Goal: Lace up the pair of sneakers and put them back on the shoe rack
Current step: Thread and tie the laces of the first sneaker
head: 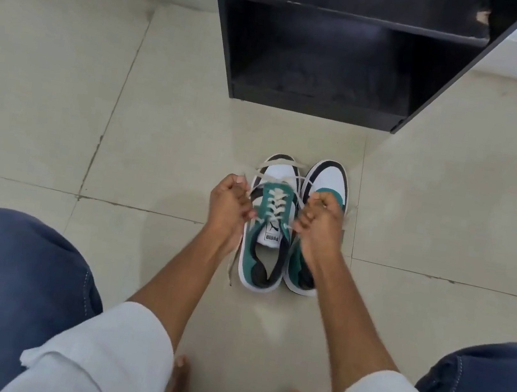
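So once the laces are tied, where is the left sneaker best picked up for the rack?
Probably at the heel collar of the left sneaker, from above and from the person's side. Its heel points toward the person, the opening faces up, and the toe already faces the shoe rack. The right sneaker stands close beside it, so a side grip looks cramped.

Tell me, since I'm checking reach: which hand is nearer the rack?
Right, slightly. The right hand is below the rack's base; the left hand is lower-left.
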